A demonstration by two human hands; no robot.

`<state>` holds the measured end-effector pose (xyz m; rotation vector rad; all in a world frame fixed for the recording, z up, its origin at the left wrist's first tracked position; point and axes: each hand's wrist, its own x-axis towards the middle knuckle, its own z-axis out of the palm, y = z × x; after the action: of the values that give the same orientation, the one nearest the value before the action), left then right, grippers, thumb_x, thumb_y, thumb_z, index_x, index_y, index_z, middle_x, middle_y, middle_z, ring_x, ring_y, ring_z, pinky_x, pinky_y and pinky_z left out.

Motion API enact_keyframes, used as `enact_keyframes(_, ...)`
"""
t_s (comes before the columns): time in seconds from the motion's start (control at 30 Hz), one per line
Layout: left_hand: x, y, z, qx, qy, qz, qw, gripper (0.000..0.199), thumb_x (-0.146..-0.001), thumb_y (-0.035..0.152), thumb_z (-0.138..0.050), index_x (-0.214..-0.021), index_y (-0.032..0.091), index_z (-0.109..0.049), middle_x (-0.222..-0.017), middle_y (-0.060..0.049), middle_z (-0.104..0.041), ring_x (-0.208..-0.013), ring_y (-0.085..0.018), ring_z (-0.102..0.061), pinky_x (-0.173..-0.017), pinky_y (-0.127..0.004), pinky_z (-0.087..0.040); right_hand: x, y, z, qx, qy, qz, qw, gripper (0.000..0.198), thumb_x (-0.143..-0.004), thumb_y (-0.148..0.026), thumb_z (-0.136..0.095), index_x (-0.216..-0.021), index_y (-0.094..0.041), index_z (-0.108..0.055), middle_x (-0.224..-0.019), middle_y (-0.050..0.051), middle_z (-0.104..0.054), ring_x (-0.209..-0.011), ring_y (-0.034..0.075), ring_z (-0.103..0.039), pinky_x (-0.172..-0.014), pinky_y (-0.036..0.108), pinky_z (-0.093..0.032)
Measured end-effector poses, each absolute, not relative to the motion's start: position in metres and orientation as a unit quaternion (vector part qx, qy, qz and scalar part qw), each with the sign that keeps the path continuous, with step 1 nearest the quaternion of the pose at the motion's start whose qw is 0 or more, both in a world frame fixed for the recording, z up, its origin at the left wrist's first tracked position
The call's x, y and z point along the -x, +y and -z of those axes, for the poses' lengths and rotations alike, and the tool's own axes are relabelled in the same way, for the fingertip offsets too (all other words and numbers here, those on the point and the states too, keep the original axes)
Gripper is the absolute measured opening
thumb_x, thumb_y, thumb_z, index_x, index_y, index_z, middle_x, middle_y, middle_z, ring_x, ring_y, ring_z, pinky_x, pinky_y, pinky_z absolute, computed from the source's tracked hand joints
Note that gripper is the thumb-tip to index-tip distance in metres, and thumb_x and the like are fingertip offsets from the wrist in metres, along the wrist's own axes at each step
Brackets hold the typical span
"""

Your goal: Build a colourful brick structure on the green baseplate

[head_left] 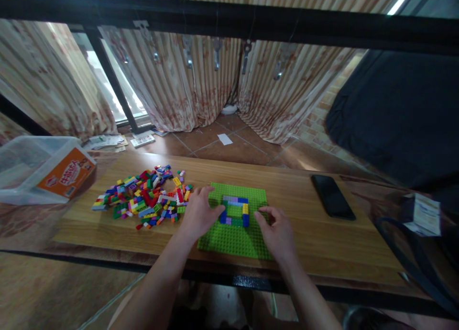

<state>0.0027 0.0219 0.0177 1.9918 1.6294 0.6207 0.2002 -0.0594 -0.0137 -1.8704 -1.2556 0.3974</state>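
A green studded baseplate [229, 244] lies on the wooden board in front of me. On it stands a low rectangular ring of toy bricks [245, 209] in blue, yellow, lilac, green and grey, with green studs showing inside. My left hand [198, 211] is over the plate's left edge, its fingers apart and its thumb at the ring's left side. My right hand [276, 229] is at the plate's right edge, fingers loosely curved, with its thumb and index fingertips close to the ring's right side. No brick shows in either hand.
A loose pile of colourful bricks [143, 196] spreads left of the plate. Beyond it stands a clear plastic tub [32, 172] with an orange label. A black phone [333, 197] lies on the wooden board [297, 191] at the right. A dark bar [229, 9] crosses above.
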Motion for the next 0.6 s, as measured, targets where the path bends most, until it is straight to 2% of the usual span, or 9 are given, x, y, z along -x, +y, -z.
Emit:
enact_keyframes(0.1,-0.003,0.017,-0.016,-0.736,0.592,-0.206,0.255,0.073,-0.065,0.035,-0.075,-0.129,0.012,-0.048,-0.121,-0.014,-0.054,-0.116,-0.030,-0.051,-0.100,-0.042,-0.041,-0.194,-0.058,0.011,0.745,-0.517,-0.170,0.386,0.027,-0.076,-0.045,-0.062,-0.084,-0.019,-0.065,-0.091,0.008,-0.064,-0.090,0.025,-0.057,-0.085,0.041,-0.044)
enact_keyframes(0.2,-0.008,0.011,-0.014,-0.740,0.595,-0.186,0.252,0.081,-0.062,0.038,-0.076,-0.132,0.014,-0.044,-0.127,-0.014,-0.050,-0.122,-0.032,-0.045,-0.103,-0.044,-0.038,-0.187,-0.059,0.010,0.749,-0.536,-0.154,0.358,0.027,-0.073,-0.045,-0.066,-0.083,-0.020,-0.065,-0.094,0.008,-0.063,-0.094,0.026,-0.057,-0.087,0.041,-0.042)
enact_keyframes(0.4,-0.018,0.005,-0.010,-0.744,0.613,-0.173,0.203,0.083,-0.060,0.042,-0.077,-0.132,0.017,-0.043,-0.132,-0.014,-0.046,-0.122,-0.034,-0.043,-0.102,-0.044,-0.037,-0.179,-0.059,0.012,0.768,-0.544,-0.099,0.324,0.026,-0.070,-0.045,-0.070,-0.080,-0.021,-0.066,-0.096,0.009,-0.062,-0.097,0.030,-0.055,-0.085,0.044,-0.041)
enact_keyframes(0.6,-0.021,0.005,-0.013,-0.736,0.625,-0.162,0.203,0.083,-0.058,0.044,-0.079,-0.129,0.017,-0.044,-0.132,-0.014,-0.047,-0.121,-0.035,-0.043,-0.102,-0.043,-0.038,-0.178,-0.057,0.014,0.772,-0.540,-0.080,0.325,0.022,-0.067,-0.044,-0.072,-0.075,-0.024,-0.067,-0.093,0.008,-0.062,-0.092,0.029,-0.055,-0.081,0.044,-0.041)
